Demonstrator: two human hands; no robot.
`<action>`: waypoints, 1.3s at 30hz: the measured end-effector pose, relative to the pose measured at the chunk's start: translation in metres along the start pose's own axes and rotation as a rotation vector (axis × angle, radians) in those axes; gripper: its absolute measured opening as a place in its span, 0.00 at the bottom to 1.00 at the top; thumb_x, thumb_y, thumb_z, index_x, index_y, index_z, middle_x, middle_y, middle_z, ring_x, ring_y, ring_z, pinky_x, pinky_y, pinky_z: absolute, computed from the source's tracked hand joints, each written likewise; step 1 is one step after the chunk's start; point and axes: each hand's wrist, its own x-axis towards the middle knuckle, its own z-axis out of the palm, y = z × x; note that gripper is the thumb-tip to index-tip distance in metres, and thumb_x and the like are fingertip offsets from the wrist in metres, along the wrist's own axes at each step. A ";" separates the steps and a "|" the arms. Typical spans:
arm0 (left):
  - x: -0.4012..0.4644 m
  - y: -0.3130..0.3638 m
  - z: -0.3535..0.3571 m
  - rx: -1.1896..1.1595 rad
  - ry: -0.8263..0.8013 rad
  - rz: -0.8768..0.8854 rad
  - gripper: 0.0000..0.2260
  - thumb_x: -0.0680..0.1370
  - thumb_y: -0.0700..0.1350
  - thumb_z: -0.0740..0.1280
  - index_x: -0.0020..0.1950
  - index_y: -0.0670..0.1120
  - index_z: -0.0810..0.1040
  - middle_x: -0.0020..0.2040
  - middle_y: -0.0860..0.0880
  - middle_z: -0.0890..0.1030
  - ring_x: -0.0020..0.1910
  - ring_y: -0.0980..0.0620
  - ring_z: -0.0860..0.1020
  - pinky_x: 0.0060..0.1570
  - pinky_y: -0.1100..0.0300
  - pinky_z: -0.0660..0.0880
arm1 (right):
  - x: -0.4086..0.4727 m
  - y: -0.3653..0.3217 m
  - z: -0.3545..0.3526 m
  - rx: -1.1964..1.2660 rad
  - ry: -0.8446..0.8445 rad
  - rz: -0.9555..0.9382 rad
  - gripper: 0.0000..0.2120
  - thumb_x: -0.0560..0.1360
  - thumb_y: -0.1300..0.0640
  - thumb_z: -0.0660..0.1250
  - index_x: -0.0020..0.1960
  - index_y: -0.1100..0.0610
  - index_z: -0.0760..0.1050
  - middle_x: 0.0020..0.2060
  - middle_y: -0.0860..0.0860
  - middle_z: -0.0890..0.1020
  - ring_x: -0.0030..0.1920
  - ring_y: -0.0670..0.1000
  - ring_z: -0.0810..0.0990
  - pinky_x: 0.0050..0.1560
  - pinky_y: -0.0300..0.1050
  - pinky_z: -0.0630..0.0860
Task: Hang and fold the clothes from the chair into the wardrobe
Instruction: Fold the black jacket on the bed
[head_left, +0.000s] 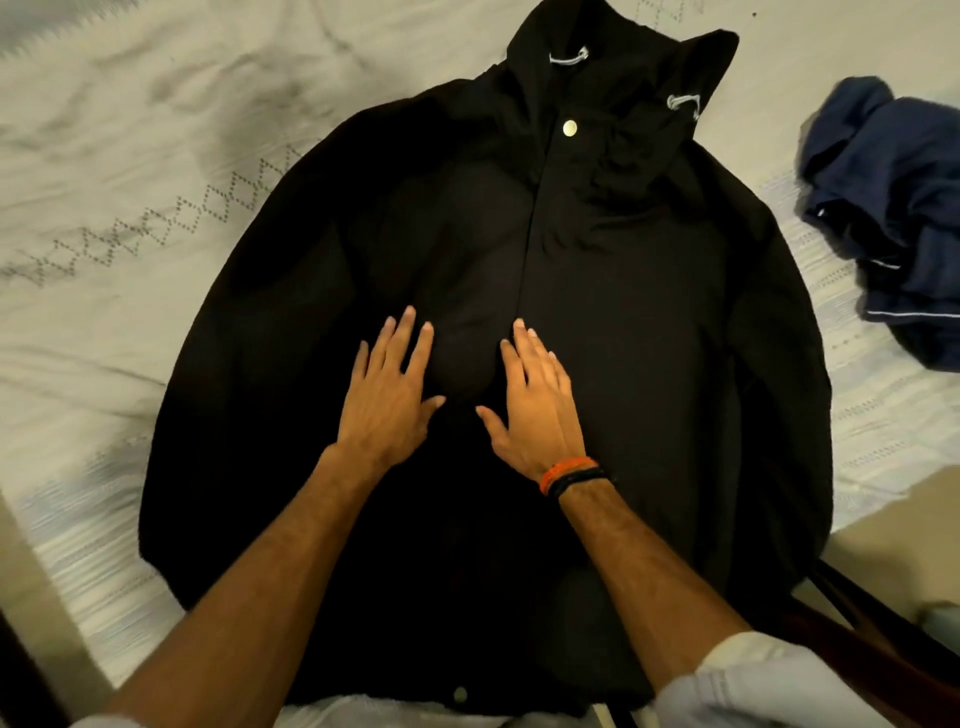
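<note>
Navy garment (904, 208) cut off rightward

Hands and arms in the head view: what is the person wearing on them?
Both forearms are bare. The right hand has an orange band and a black band at its wrist. The left hand wears nothing. Pale rolled-up sleeves show near the bottom edge.
</note>
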 end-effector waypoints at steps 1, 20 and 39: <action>0.002 -0.001 -0.005 0.009 -0.035 0.004 0.41 0.78 0.56 0.67 0.81 0.45 0.46 0.81 0.44 0.42 0.80 0.43 0.45 0.77 0.43 0.51 | -0.002 -0.001 -0.004 0.004 -0.060 0.000 0.40 0.76 0.47 0.68 0.79 0.61 0.53 0.80 0.56 0.48 0.80 0.55 0.48 0.79 0.53 0.50; -0.221 0.097 -0.066 -0.796 -0.017 -0.086 0.21 0.76 0.47 0.73 0.67 0.45 0.75 0.64 0.48 0.78 0.60 0.52 0.78 0.49 0.70 0.68 | -0.234 -0.048 -0.086 0.461 0.233 0.266 0.22 0.74 0.56 0.72 0.66 0.55 0.72 0.59 0.51 0.76 0.54 0.48 0.78 0.56 0.50 0.79; -0.251 0.268 0.013 -0.792 -0.230 -0.104 0.16 0.76 0.46 0.72 0.63 0.45 0.78 0.55 0.48 0.82 0.57 0.51 0.80 0.60 0.57 0.75 | -0.369 0.129 -0.071 0.688 0.268 0.651 0.15 0.74 0.59 0.72 0.60 0.58 0.76 0.48 0.49 0.81 0.46 0.50 0.81 0.55 0.43 0.76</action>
